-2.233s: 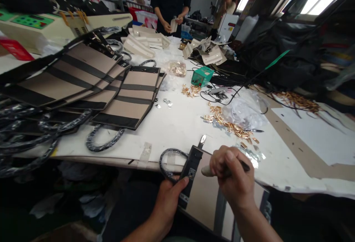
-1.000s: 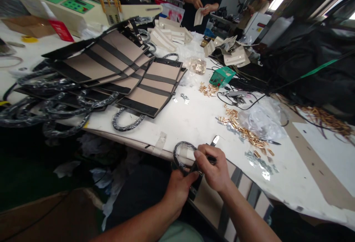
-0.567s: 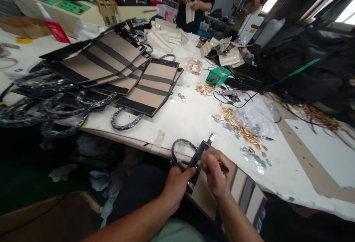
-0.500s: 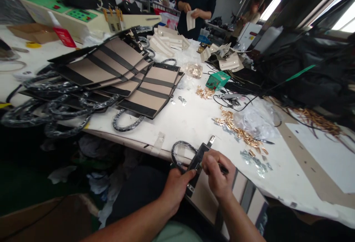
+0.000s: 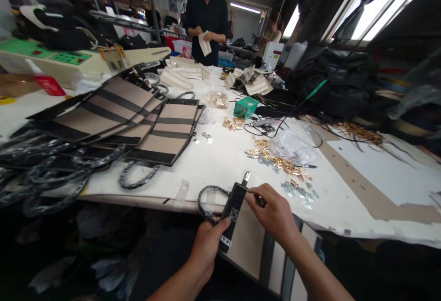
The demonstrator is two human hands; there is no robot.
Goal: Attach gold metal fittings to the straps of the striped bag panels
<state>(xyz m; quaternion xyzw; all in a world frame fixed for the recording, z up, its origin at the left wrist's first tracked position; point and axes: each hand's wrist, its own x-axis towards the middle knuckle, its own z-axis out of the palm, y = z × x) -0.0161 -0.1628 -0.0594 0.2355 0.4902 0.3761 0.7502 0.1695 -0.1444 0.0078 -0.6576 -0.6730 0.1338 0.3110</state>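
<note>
A beige bag panel point(image 5: 246, 236) with dark bands lies tilted across my lap against the table edge. My left hand point(image 5: 206, 243) grips its black top strip point(image 5: 240, 196), thumb pressed beside a small metal plate point(image 5: 234, 214). A metal tab point(image 5: 245, 179) sticks out from the strip's far end, and a second metal piece point(image 5: 225, 240) sits at the near end. From the strip's left side loops a plastic-wrapped handle point(image 5: 200, 202). My right hand point(image 5: 277, 213) is closed around a slim tool with a dark handle point(image 5: 261, 201), its tip near the strip's right edge.
Stacked bag panels point(image 5: 103, 103) with wrapped handles cover the table's left. Gold metal pieces point(image 5: 275, 161), silver plates point(image 5: 299, 193) and a plastic bag point(image 5: 292, 147) lie to the right. A green box point(image 5: 245, 107) stands farther back. Across the table a person point(image 5: 206, 25) holds a pale piece.
My right hand has drawn away from the middle of the strip toward its far right edge, uncovering the metal plate. My left hand keeps its hold. The camera view has tilted up and turned right.
</note>
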